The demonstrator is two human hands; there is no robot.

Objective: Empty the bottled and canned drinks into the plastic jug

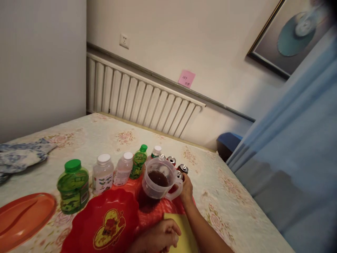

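My right hand [187, 189] reaches past the jug's handle to the drink cans, its fingers closed around a can [179, 174] and partly hidden. Beside it is another dark can [183, 168], with a red-and-silver can [171, 160] farther back. A clear plastic measuring jug [150, 189] with dark brown liquid inside stands to the left of that hand. My left hand [160, 234] is nearer to me, over a yellow cloth or sheet [181, 232]. Its fingers are curled in, and nothing shows in them. Close by lies a red scalloped tray [81, 228] with a gold heart print.
A row holds a large green bottle [73, 186], two clear jars [103, 175] with white lids, a smaller green bottle [138, 162] and a white-capped bottle [156, 151]. An orange lid [28, 218] lies left. Behind the floral-covered surface [105, 133] is a radiator [137, 95]; a blue curtain [297, 140] hangs right.
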